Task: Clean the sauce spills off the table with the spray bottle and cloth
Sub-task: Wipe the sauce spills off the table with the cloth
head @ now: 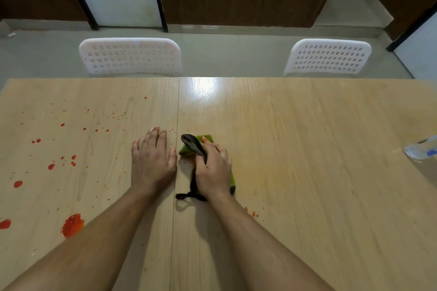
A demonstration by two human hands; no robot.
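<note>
A green cloth with a dark edge and a dark strap lies on the wooden table near its middle seam. My right hand lies on top of the cloth, its fingers curled round the dark fold. Flat on the table just left of the cloth rests my left hand, fingers straight. Red sauce spills dot the left half of the table, with a few small drops near my right forearm. The spray bottle lies at the right edge, partly cut off.
Two white perforated chairs stand pushed in at the table's far side. Behind them are a grey floor, dark wooden panels and a pale door.
</note>
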